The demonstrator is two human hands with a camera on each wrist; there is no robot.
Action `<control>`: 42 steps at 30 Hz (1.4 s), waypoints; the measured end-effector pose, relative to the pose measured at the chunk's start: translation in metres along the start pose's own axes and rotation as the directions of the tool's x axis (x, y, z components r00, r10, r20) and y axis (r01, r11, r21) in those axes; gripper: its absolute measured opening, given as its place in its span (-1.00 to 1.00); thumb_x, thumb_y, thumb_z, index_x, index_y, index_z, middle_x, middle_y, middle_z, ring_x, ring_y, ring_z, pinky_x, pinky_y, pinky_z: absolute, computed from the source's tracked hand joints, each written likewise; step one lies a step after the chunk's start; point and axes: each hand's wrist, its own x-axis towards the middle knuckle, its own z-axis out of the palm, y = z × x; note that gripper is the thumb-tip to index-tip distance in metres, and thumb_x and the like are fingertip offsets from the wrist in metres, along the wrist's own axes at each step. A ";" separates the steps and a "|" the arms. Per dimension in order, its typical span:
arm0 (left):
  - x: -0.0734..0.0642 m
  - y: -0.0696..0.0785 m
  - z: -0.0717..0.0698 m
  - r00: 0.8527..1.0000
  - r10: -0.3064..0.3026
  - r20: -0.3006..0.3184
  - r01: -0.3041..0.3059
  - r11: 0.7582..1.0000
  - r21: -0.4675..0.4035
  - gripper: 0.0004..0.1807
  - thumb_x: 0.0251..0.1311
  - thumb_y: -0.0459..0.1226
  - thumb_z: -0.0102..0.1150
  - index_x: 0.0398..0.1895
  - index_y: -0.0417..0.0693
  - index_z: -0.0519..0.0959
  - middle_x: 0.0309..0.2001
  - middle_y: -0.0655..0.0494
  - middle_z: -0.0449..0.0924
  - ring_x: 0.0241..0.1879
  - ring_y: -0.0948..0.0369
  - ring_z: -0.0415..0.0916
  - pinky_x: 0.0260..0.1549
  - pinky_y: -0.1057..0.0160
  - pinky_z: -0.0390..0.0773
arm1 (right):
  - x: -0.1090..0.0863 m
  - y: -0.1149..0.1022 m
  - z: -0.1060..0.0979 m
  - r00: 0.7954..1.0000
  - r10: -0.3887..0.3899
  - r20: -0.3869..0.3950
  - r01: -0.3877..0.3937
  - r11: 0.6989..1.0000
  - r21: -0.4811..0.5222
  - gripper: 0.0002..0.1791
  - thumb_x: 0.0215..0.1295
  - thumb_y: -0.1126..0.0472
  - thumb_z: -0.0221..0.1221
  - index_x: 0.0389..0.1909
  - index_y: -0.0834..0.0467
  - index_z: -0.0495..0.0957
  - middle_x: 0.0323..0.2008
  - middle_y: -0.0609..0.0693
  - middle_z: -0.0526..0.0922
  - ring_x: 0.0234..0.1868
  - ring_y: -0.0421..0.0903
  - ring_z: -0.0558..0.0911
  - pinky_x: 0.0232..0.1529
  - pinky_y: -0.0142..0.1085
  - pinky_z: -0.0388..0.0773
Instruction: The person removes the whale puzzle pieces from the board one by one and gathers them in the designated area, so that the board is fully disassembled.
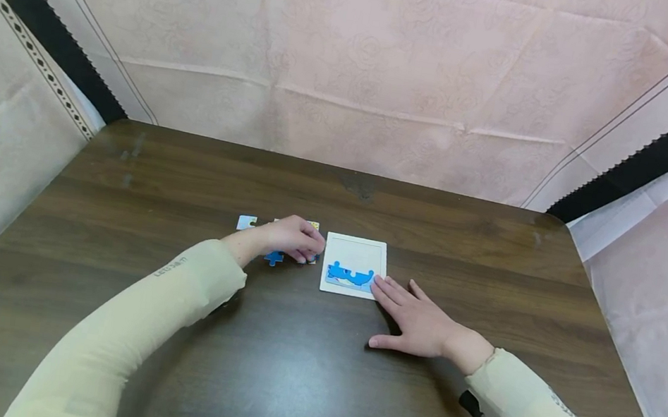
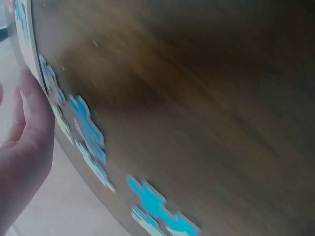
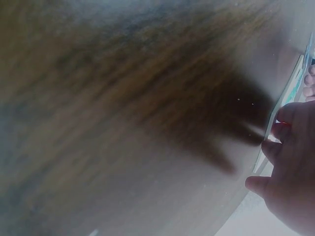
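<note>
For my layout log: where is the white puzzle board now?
In the head view, just right of center, the white puzzle board lies on the table between the left hand and right hand, which touches its edge.

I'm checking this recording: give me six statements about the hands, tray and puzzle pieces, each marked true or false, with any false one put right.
1. The right hand reaches over a corner of the tray. True.
2. The left hand is at the loose pieces. True.
3. The loose pieces lie to the right of the tray. False: they lie to its left.
4. Pieces fill the whole tray. False: only its near part is covered; the far part is bare.
5. Both sleeves are pale. True.
6. The right thumb rests on the tray. False: it is spread apart from it.
</note>
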 end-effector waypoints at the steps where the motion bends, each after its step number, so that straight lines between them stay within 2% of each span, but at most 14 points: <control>1: 0.002 0.001 0.002 1.000 0.000 0.003 0.000 1.000 -0.003 -0.66 0.28 -0.22 0.09 0.04 -0.20 0.54 -0.16 -0.06 0.60 -0.34 0.23 0.53 -0.26 0.36 0.63 | 0.000 0.000 0.001 1.000 -0.001 -0.003 0.001 1.000 0.002 -0.02 0.16 -0.37 0.04 0.44 0.13 0.00 0.48 0.02 -0.04 0.49 0.01 -0.03 0.41 0.19 -0.16; 8: 0.007 0.010 0.017 0.999 0.019 0.036 -0.020 0.999 0.043 -0.66 0.29 -0.18 0.07 0.03 -0.19 0.56 -0.15 -0.04 0.63 -0.35 0.26 0.54 -0.34 0.41 0.60 | 0.001 0.000 0.000 1.000 0.004 0.013 -0.005 1.000 0.010 -0.01 0.15 -0.38 0.03 0.45 0.11 -0.02 0.49 0.01 -0.06 0.49 0.01 -0.04 0.41 0.19 -0.17; 15: 0.013 0.009 0.020 0.999 0.018 0.044 -0.022 0.997 0.079 -0.66 0.28 -0.15 0.07 0.02 -0.14 0.58 -0.16 -0.01 0.65 -0.35 0.24 0.54 -0.33 0.41 0.59 | 0.001 0.000 -0.001 1.000 0.004 0.017 -0.004 1.000 0.004 -0.01 0.15 -0.39 0.02 0.45 0.11 -0.02 0.48 0.02 -0.06 0.49 0.01 -0.04 0.41 0.19 -0.17; 21: 0.014 0.008 0.021 0.999 0.039 0.037 -0.043 0.993 0.107 -0.63 0.27 -0.14 0.09 0.05 -0.12 0.57 -0.10 -0.01 0.64 -0.28 0.22 0.54 -0.28 0.39 0.58 | 0.000 0.000 -0.001 1.000 0.002 0.018 -0.002 1.000 0.003 -0.01 0.16 -0.38 0.02 0.45 0.12 -0.01 0.48 0.03 -0.06 0.49 0.01 -0.04 0.41 0.19 -0.17; 29: 0.010 0.012 0.024 0.998 0.066 0.024 -0.068 0.990 0.122 -0.65 0.23 -0.21 0.12 0.05 -0.14 0.55 0.02 -0.03 0.56 -0.18 0.17 0.52 -0.15 0.33 0.58 | 0.000 0.000 -0.001 1.000 -0.006 0.012 0.006 1.000 0.002 -0.01 0.16 -0.39 0.01 0.44 0.13 0.00 0.48 0.04 -0.04 0.49 0.03 -0.03 0.40 0.20 -0.15; 38: 0.011 0.011 0.030 0.994 0.096 0.042 -0.101 0.983 0.152 -0.68 0.14 -0.33 0.21 -0.01 -0.20 0.56 -0.09 -0.06 0.63 -0.20 0.20 0.52 -0.30 0.39 0.55 | 0.000 0.002 -0.001 1.000 0.002 0.019 -0.002 1.000 0.006 -0.01 0.15 -0.39 0.01 0.45 0.11 -0.02 0.48 0.03 -0.06 0.49 0.01 -0.05 0.41 0.19 -0.17; 42: 0.013 0.010 0.033 0.992 0.127 0.026 -0.130 0.973 0.190 -0.67 0.08 -0.35 0.26 -0.05 -0.20 0.58 -0.11 -0.05 0.63 -0.17 0.18 0.52 -0.21 0.34 0.56 | 0.000 0.003 0.000 1.000 0.000 0.012 0.000 1.000 -0.001 -0.01 0.15 -0.40 0.01 0.45 0.12 -0.01 0.48 0.03 -0.05 0.49 0.03 -0.04 0.40 0.20 -0.16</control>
